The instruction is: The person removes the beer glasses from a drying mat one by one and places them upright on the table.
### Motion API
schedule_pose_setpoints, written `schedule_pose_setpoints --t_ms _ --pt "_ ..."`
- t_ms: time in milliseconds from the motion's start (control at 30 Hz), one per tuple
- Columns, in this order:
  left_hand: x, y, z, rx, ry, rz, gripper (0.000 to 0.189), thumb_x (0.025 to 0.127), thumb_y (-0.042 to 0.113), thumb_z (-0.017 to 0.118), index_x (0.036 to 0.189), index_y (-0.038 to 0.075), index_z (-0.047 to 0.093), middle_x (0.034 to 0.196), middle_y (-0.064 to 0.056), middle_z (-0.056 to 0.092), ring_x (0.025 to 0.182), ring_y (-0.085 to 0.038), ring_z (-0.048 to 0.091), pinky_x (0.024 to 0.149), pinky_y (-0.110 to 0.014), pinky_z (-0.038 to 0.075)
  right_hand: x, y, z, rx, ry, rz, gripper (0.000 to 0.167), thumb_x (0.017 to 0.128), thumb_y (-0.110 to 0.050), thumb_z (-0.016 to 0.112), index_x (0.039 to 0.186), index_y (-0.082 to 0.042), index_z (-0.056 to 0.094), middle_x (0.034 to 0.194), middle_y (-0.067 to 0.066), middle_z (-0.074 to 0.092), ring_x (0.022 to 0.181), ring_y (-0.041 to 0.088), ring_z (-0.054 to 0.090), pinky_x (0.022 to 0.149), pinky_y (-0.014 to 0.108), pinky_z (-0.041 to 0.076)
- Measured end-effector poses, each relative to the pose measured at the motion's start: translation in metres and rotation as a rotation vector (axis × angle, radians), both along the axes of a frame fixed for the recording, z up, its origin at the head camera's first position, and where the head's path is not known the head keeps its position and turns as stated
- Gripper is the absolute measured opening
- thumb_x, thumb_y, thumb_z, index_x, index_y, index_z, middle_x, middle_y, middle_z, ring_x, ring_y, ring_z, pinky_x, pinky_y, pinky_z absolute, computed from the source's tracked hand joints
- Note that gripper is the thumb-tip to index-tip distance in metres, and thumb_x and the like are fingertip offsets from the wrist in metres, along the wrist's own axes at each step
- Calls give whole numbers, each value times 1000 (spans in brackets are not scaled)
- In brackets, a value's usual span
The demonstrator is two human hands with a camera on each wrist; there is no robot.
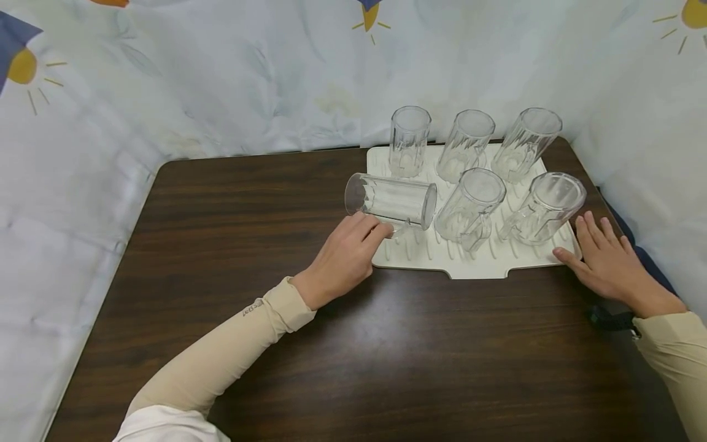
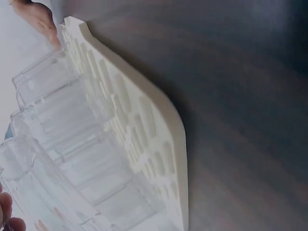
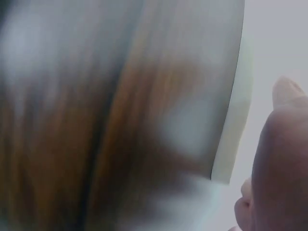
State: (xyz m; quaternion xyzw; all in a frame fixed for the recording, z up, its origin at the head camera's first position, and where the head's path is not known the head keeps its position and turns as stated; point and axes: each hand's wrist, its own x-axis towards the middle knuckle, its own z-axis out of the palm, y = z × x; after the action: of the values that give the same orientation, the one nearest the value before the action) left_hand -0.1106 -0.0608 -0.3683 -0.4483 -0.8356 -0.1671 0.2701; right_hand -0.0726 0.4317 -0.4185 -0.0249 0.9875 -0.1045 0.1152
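Note:
My left hand (image 1: 345,255) grips the handle of a clear glass mug (image 1: 394,199), which lies tilted on its side over the left part of a cream draining mat (image 1: 411,255). In the left wrist view, fingertips (image 2: 6,207) show at the lower left corner beside the glass. My right hand (image 1: 610,264) is spread with straight fingers at the mat's right front corner; its thumb is at the edge, and whether it presses there I cannot tell. Nearest to it on the mat is another glass mug (image 1: 544,209), standing bottom up.
Several more clear mugs stand on the mat, including a front middle one (image 1: 469,205) and a back left one (image 1: 410,141). The mat lies at the back right of a dark wooden table (image 1: 248,202). White patterned cloth (image 1: 248,73) hangs behind and beside it.

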Motion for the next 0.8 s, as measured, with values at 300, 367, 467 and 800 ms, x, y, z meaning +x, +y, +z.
schedule_pose_setpoints --t_ms 300,367,467,800 --pt "-6 -7 12 -35 95 34 26 95 -10 47 107 6 64 96 -6 65 83 -23 54 68 -30 44 -3 12 12 -169 245 27 81 111 -37 44 161 10 1 166 41 0 156 60 -1 129 71 -1" --pt "-6 -8 13 -43 109 41 25 97 -9 47 107 6 64 95 -6 65 82 -23 53 68 -30 44 -2 12 18 -221 304 8 79 111 -35 45 162 9 3 167 40 1 157 58 1 130 68 0" --pt "-6 -8 15 -58 133 51 23 99 -6 47 106 7 64 93 -5 64 81 -23 52 67 -30 43 -1 9 30 -263 391 -51 77 111 -37 44 163 5 7 168 39 4 156 58 5 128 72 4" --pt "-11 -11 26 -67 161 68 28 99 -8 44 105 8 65 92 -5 64 81 -23 51 67 -30 44 -1 -7 63 -349 623 -222 76 107 -60 35 164 -10 21 163 30 21 135 65 38 113 16 37"
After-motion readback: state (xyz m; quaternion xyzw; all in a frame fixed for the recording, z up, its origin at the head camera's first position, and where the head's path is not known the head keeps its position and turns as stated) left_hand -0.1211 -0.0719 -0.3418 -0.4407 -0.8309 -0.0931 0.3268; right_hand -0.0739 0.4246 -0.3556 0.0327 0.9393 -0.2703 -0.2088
